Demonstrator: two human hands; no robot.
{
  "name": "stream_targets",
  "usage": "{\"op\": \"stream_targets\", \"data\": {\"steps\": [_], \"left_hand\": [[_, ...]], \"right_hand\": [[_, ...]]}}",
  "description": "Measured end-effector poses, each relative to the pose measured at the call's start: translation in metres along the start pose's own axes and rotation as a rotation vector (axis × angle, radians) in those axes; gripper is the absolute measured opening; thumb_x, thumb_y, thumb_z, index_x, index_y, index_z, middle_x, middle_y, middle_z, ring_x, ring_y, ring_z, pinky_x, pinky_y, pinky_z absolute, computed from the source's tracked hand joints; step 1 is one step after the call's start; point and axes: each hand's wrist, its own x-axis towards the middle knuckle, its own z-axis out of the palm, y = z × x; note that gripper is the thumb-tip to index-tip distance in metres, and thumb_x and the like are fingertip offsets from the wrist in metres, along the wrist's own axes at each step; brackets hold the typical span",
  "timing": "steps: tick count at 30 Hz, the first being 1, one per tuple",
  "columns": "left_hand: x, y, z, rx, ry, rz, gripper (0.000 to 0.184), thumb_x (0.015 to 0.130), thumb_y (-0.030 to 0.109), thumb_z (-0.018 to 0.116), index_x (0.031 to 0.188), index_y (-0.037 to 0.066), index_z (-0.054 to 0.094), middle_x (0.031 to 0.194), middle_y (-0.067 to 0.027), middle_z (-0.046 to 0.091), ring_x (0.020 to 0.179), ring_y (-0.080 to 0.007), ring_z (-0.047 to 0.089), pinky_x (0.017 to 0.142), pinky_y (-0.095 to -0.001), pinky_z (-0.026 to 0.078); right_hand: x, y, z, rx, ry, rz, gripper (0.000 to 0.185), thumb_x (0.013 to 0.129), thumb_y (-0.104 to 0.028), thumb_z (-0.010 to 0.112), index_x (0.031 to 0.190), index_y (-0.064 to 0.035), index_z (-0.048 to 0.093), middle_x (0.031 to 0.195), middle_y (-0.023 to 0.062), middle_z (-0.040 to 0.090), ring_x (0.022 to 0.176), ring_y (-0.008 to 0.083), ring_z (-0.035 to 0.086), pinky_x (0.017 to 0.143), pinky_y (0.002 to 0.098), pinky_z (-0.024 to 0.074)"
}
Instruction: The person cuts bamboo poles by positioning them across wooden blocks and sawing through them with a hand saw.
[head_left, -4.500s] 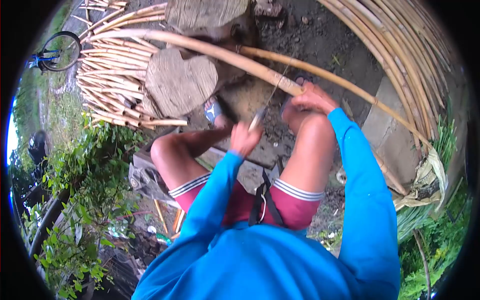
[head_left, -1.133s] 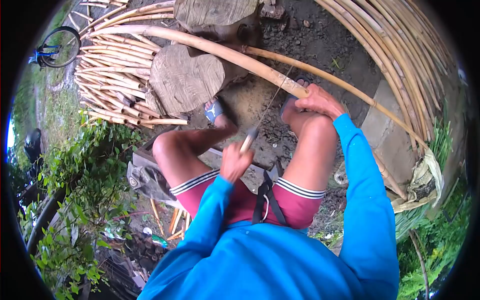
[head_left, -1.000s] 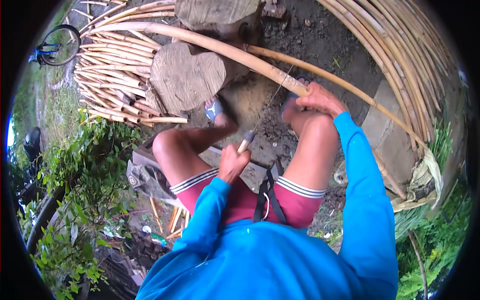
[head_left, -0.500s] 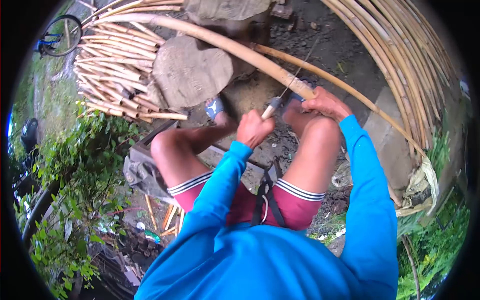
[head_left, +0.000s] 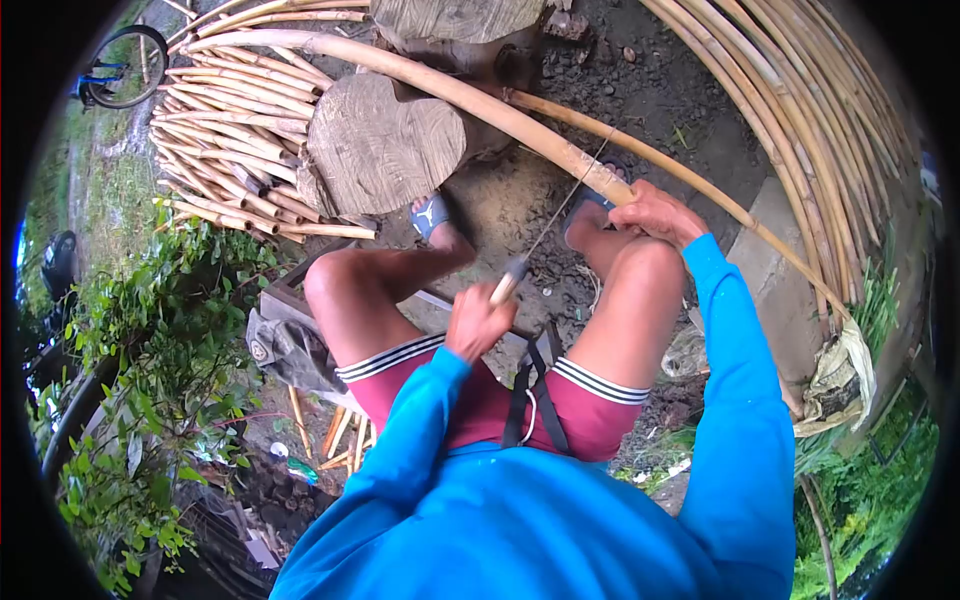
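Observation:
My left hand (head_left: 480, 320) is wrapped round the pale handle of a thin-bladed hand saw (head_left: 553, 222). The narrow blade runs up and to the right, crossing a thick bamboo pole (head_left: 470, 98) near its close end. Its teeth are too small to make out. My right hand (head_left: 655, 215) grips the end of that pole just above my right knee, to the right of the blade. From there the pole slants up and left over a sawn tree stump (head_left: 385, 145).
Cut bamboo pieces (head_left: 235, 130) lie piled at the left. A thinner pole (head_left: 680, 175) passes behind my right hand. Long bamboo poles (head_left: 790, 110) stand bundled at the right. A second stump (head_left: 455, 20) is at the top, a bicycle wheel (head_left: 125, 68) at the far left.
My left hand has drawn the saw back toward my body, down and left, with the blade sliding across the pole. My right hand stays on the pole's end.

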Motion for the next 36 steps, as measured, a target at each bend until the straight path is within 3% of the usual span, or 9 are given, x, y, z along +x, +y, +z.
{"op": "stream_targets", "data": {"steps": [5, 9, 10, 15, 19, 21, 24, 31, 36], "left_hand": [[0.068, 0.015, 0.030, 0.026, 0.088, -0.068, 0.034, 0.078, 0.032, 0.060, 0.090, 0.000, 0.067, 0.083, -0.0329, 0.062, 0.077, -0.0510, 0.061, 0.072, -0.0550, 0.050], [0.040, 0.007, 0.019, 0.350, 0.050, 0.343, 0.029, 0.076, 0.023, 0.062, 0.091, -0.001, 0.067, 0.080, -0.0299, 0.062, 0.077, -0.0469, 0.063, 0.077, -0.0537, 0.049], [0.009, 0.012, 0.006, 0.020, 0.044, 0.028, 0.030, 0.076, 0.021, 0.060, 0.097, 0.001, 0.069, 0.087, -0.0297, 0.064, 0.083, -0.0470, 0.064, 0.081, -0.0528, 0.049], [0.043, 0.033, 0.013, -0.074, -0.112, -0.262, 0.046, 0.076, 0.030, 0.062, 0.104, -0.006, 0.064, 0.090, -0.0367, 0.062, 0.088, -0.0449, 0.066, 0.079, -0.0501, 0.051], [0.053, 0.011, 0.022, 0.535, -0.056, 0.378, 0.028, 0.078, 0.023, 0.060, 0.083, -0.003, 0.067, 0.082, -0.0322, 0.064, 0.083, -0.0468, 0.065, 0.076, -0.0540, 0.051], [-0.004, 0.002, 0.000, -0.019, 0.029, 0.019, 0.024, 0.078, 0.021, 0.061, 0.080, -0.001, 0.068, 0.078, -0.0307, 0.064, 0.082, -0.0467, 0.065, 0.076, -0.0540, 0.050], [-0.012, -0.012, 0.006, -0.085, -0.085, -0.232, 0.030, 0.079, 0.026, 0.060, 0.079, -0.004, 0.066, 0.079, -0.0332, 0.061, 0.083, -0.0489, 0.063, 0.075, -0.0554, 0.047], [0.019, -0.003, 0.008, 0.097, 0.033, 0.147, 0.033, 0.080, 0.030, 0.061, 0.086, -0.002, 0.067, 0.084, -0.0335, 0.062, 0.081, -0.0513, 0.061, 0.075, -0.0541, 0.050], [0.020, 0.005, 0.004, -0.027, -0.019, -0.158, 0.040, 0.081, 0.031, 0.058, 0.087, -0.008, 0.064, 0.082, -0.0341, 0.062, 0.080, -0.0490, 0.064, 0.074, -0.0524, 0.052]], "right_hand": [[-0.002, -0.017, 0.002, 0.067, -0.038, -0.034, 0.028, 0.069, -0.030, 0.072, 0.067, -0.0045, 0.061, 0.063, 0.0019, 0.058, 0.057, 0.0098, 0.053, 0.054, 0.0265, 0.0406], [-0.006, -0.003, 0.003, 0.047, -0.037, -0.032, 0.028, 0.068, -0.029, 0.072, 0.068, -0.0034, 0.061, 0.062, 0.0020, 0.056, 0.057, 0.0105, 0.053, 0.054, 0.0263, 0.0403], [-0.001, 0.001, 0.002, 0.090, -0.034, -0.032, 0.028, 0.068, -0.029, 0.072, 0.068, -0.0028, 0.062, 0.062, 0.0021, 0.056, 0.057, 0.0108, 0.053, 0.054, 0.0263, 0.0402], [0.011, 0.005, 0.001, 0.044, -0.118, -0.019, 0.029, 0.067, -0.028, 0.073, 0.068, -0.0019, 0.061, 0.061, 0.0022, 0.055, 0.058, 0.0115, 0.054, 0.053, 0.0268, 0.0402], [-0.009, -0.001, 0.005, 0.104, -0.008, -0.040, 0.027, 0.067, -0.027, 0.072, 0.065, -0.0029, 0.060, 0.061, 0.0023, 0.057, 0.056, 0.0106, 0.052, 0.052, 0.0273, 0.0389], [0.008, 0.001, 0.001, 0.118, -0.072, -0.018, 0.027, 0.067, -0.027, 0.072, 0.065, -0.0033, 0.060, 0.062, 0.0023, 0.057, 0.055, 0.0102, 0.052, 0.052, 0.0275, 0.0386], [0.005, -0.001, -0.005, 0.070, -0.126, 0.063, 0.045, 0.067, -0.031, 0.078, 0.095, -0.0009, 0.058, 0.078, 0.0051, 0.063, 0.068, 0.0114, 0.058, 0.061, 0.0273, 0.0458], [-0.002, -0.014, 0.008, 0.030, -0.059, 0.025, 0.024, 0.070, -0.025, 0.071, 0.075, -0.0047, 0.060, 0.066, 0.0012, 0.058, 0.058, 0.0089, 0.053, 0.053, 0.0259, 0.0396], [0.005, -0.005, 0.001, -0.025, -0.066, 0.013, 0.021, 0.066, -0.022, 0.071, 0.068, -0.0034, 0.061, 0.063, 0.0026, 0.058, 0.055, 0.0107, 0.053, 0.051, 0.0277, 0.0398]]}}
